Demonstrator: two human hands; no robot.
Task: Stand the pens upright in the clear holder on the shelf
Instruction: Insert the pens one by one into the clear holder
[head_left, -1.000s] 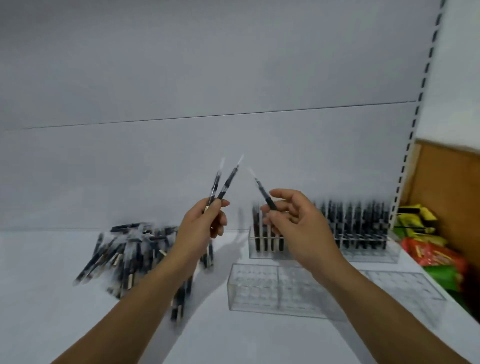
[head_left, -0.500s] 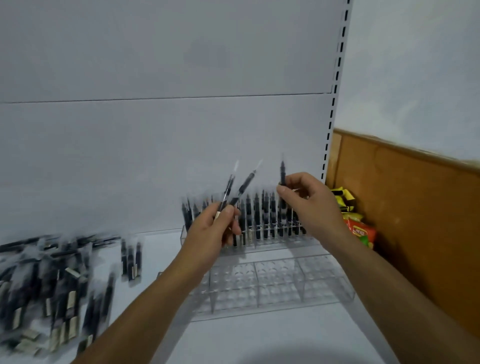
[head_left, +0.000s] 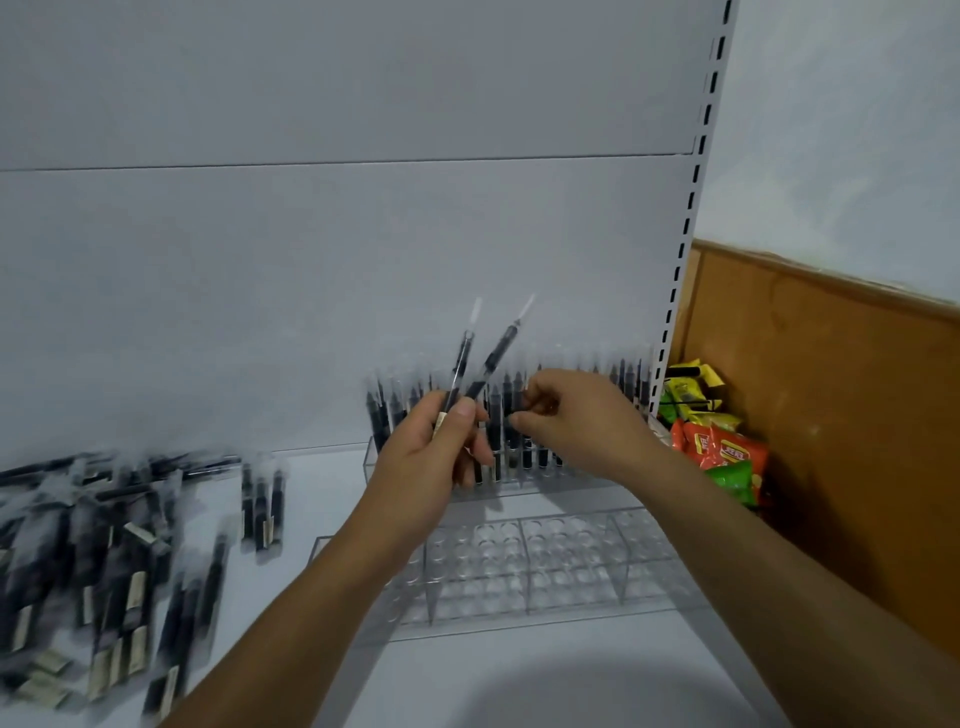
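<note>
While the left hand (head_left: 436, 457) grips two pens (head_left: 488, 364) tips-up, the right hand (head_left: 582, 421) curls its fingers (head_left: 524, 422) among the standing pens (head_left: 496, 415) in the rear clear holder (head_left: 371, 457) on the shelf (head_left: 322, 493) (whether they pinch one is unclear). The slotting step looks under way; next, probably, one held pen goes across to a free hole.

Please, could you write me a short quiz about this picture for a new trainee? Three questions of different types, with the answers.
1. Which clear holder has pens standing in it: the rear holder or the front holder?
2. True or false: the left hand holds three pens.
3. Where does the pile of loose pens lie on the shelf? A) left of both holders B) right of both holders C) behind them

Key: 1. The rear holder. 2. False: it holds two pens. 3. A.
</note>
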